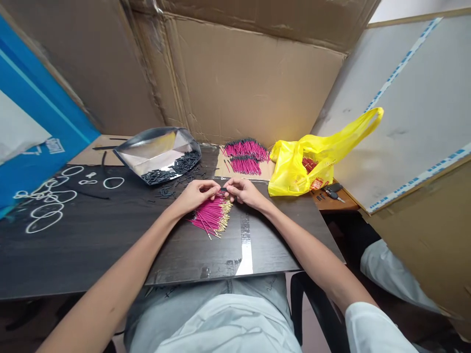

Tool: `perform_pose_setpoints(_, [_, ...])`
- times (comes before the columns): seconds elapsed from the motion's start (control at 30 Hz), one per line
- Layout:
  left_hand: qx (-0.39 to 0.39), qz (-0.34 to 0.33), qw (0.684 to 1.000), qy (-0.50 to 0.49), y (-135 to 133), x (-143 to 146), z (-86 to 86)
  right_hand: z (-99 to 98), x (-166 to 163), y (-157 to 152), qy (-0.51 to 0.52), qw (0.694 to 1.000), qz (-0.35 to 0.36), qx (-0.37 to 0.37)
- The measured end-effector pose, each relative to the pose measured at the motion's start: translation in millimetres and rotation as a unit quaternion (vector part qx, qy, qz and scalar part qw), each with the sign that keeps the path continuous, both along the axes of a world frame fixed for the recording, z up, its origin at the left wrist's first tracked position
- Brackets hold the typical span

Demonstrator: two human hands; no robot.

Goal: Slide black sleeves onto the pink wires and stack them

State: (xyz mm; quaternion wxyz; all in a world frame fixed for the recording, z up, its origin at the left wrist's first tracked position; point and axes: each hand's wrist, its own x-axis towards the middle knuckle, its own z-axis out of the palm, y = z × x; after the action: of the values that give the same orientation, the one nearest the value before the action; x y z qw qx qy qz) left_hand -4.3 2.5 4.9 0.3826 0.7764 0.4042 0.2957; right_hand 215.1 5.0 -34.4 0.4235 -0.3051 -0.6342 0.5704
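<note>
My left hand (200, 193) and my right hand (243, 191) meet fingertip to fingertip over the dark table. Both are closed in a pinch on a short black tube (222, 189) that shows between them. Whether a wire sits inside it, I cannot make out. Right below lies a pile of pink wires (208, 215) with gold-coloured metal ends, mostly pointing right. Loose black tubes (166, 192) are scattered left of my left hand. More of them fill the mouth of a silvery bag (147, 152) lying on its side.
Pink wires with black ends (246, 156) lie in two rows on cardboard at the back. A yellow plastic bag (290, 169) holding reddish pieces stands right of them. Keys (334, 194) lie by it. White rubber bands (46, 221) spread at left. Cardboard walls (253, 78) enclose the table.
</note>
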Motion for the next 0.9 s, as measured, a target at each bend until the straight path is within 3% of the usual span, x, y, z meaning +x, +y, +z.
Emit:
perform_pose_setpoints(0.13, [-0.004,0.008,1.0,-0.003,1,1,-0.5,-1.0,-3,0,0.008,1.0,0.004,0.007])
perform_pose_setpoints(0.43, [0.013,0.041,0.999,-0.015,4,2,-11.5,0.3,-4,4,0.07,0.995,0.025,-0.062])
perform_pose_setpoints(0.73, [0.006,0.017,1.0,-0.016,-2,-1,-5.7,-5.5,-13,-3,0.023,1.0,-0.019,-0.009])
perform_pose_setpoints(0.9, [0.057,0.04,0.997,0.031,-3,1,-5.5,-1.0,-10,-3,-0.004,0.999,-0.025,-0.019])
